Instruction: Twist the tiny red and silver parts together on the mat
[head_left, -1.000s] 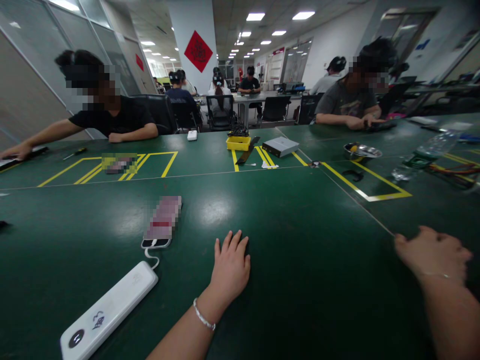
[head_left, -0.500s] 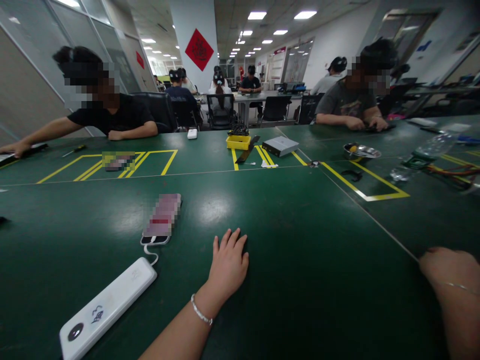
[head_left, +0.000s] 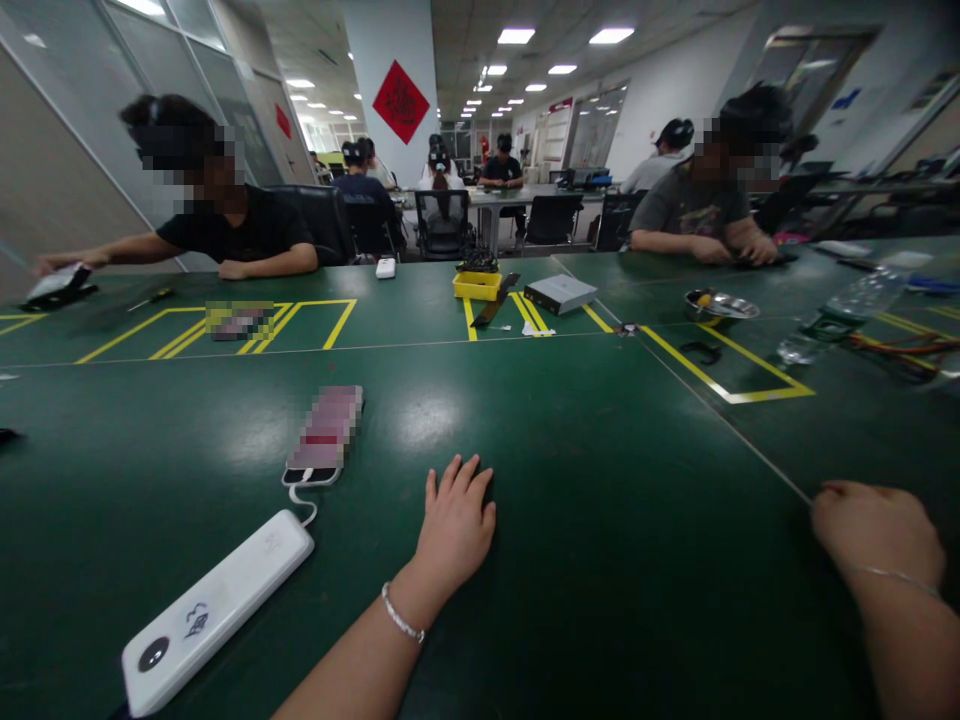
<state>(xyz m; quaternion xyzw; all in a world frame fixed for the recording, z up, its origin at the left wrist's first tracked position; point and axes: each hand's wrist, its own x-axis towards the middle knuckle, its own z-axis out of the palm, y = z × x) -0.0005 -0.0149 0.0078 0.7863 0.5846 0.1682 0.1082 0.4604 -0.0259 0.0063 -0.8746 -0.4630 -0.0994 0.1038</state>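
My left hand (head_left: pixel 456 515) lies palm down on the green table (head_left: pixel 600 450), fingers spread and nothing in them. A bracelet circles that wrist. Near it, to the upper left, is a phone (head_left: pixel 328 430) with a blurred screen. A short white cable (head_left: pixel 304 500) joins the phone to a long white power bank (head_left: pixel 225 605) with handwriting on it. At the right edge my right hand (head_left: pixel 874 535) is closed in a fist on the table, a thin chain round its wrist. Its fingertips are turned under, so whatever they may hold is hidden.
Yellow tape (head_left: pixel 341 325) marks areas across the far side. Beyond the seam sit a yellow tray (head_left: pixel 477 287), a grey box (head_left: pixel 560 293), a metal bowl (head_left: pixel 739 305) and a plastic bottle (head_left: pixel 844 315). Two people sit opposite, left and right.
My right hand has moved a little left and up, further into view. My left hand stays put. The person at far left now lifts a whitish object.
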